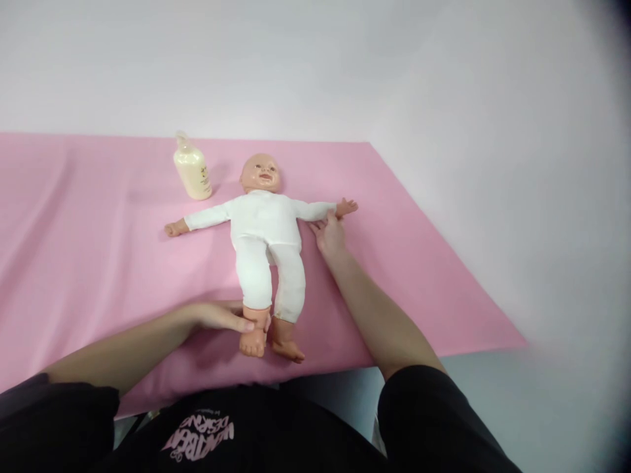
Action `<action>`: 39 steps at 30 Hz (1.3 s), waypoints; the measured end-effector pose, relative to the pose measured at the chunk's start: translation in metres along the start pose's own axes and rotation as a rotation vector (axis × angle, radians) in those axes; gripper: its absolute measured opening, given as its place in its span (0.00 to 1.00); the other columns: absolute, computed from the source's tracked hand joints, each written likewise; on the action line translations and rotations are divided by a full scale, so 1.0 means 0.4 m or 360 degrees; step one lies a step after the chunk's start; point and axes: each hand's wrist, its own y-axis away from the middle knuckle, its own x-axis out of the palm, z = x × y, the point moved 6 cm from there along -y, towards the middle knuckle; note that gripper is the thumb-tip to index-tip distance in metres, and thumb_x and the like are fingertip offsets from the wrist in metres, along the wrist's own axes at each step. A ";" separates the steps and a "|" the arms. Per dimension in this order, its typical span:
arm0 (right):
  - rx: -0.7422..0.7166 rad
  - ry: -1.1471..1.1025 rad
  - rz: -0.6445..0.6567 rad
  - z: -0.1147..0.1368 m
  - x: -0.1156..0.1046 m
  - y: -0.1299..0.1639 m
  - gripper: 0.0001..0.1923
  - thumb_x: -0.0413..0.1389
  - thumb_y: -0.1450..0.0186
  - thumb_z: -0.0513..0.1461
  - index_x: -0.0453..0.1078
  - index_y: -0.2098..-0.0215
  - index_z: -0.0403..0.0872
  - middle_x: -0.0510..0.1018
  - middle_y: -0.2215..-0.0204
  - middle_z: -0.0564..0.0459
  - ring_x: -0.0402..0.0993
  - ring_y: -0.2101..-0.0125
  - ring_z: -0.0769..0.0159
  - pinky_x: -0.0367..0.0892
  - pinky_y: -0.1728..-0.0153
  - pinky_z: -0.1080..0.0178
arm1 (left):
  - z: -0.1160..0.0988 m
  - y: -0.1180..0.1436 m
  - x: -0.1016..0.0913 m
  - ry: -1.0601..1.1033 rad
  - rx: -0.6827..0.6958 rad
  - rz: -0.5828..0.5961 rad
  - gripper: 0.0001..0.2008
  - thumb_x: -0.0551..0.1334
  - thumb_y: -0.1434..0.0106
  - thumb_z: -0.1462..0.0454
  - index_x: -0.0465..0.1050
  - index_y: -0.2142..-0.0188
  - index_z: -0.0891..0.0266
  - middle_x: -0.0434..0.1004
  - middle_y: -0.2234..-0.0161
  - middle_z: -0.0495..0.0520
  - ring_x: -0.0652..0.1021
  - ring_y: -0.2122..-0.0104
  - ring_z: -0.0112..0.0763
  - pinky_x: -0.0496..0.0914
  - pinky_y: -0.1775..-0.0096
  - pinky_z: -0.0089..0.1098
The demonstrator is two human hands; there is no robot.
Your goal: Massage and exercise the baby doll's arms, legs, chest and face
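A baby doll (263, 220) with a white cloth body lies on its back, head away from me and arms spread wide. My left hand (219, 316) is wrapped around the doll's ankle on the left, thumb on top and fingers behind the leg. At the doll's arm on the right, my right hand (329, 235) touches the underside of the sleeve near the wrist. Its fingers are partly hidden by the sleeve, so their grip is unclear. The doll's other foot (286, 340) rests on the pink cloth, beside the held one.
A pump bottle (193, 172) of pale yellow liquid stands left of the doll's head. Pink cloth (98, 263) with some folds covers the table. The table's right edge slants toward me, and a pale wall (221, 66) rises behind it.
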 end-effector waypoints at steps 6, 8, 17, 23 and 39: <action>-0.0627 0.0331 0.0227 0.108 0.061 0.081 0.39 0.58 0.32 0.58 0.47 0.32 0.58 0.54 0.27 0.41 0.65 0.31 0.54 0.74 0.39 0.44 | -0.033 -0.010 -0.006 0.0781 0.0391 0.0064 0.32 0.65 0.42 0.33 0.69 0.66 0.59 0.67 0.81 0.49 0.76 0.71 0.40 0.76 0.58 0.42; -0.0911 0.0506 0.0372 0.138 0.090 0.119 0.38 0.58 0.32 0.58 0.50 0.31 0.55 0.56 0.27 0.40 0.61 0.29 0.53 0.69 0.35 0.45 | -0.036 -0.011 -0.031 0.0938 0.0462 -0.0159 0.30 0.66 0.42 0.34 0.68 0.69 0.59 0.62 0.83 0.46 0.74 0.72 0.38 0.76 0.58 0.41; -0.1706 0.1373 0.1102 0.158 0.183 0.253 0.18 0.52 0.24 0.48 0.72 0.41 0.53 0.79 0.46 0.44 0.74 0.42 0.52 0.70 0.36 0.44 | -0.019 -0.021 -0.064 0.1051 0.0346 -0.0579 0.29 0.63 0.35 0.37 0.71 0.66 0.63 0.62 0.79 0.46 0.70 0.73 0.33 0.76 0.64 0.35; -0.1721 0.1517 0.1094 0.158 0.193 0.255 0.15 0.51 0.24 0.44 0.76 0.45 0.53 0.79 0.47 0.44 0.75 0.43 0.52 0.72 0.39 0.45 | -0.006 -0.030 -0.076 0.1033 0.0308 -0.0578 0.29 0.65 0.37 0.37 0.72 0.64 0.63 0.65 0.78 0.48 0.71 0.72 0.33 0.75 0.66 0.33; -0.0592 0.0253 0.0184 0.135 0.068 0.105 0.34 0.63 0.36 0.53 0.57 0.37 0.57 0.66 0.34 0.47 0.73 0.39 0.60 0.75 0.41 0.51 | 0.026 0.003 0.012 0.0437 -0.0086 0.0236 0.33 0.70 0.42 0.37 0.72 0.54 0.62 0.80 0.60 0.58 0.80 0.61 0.41 0.74 0.54 0.42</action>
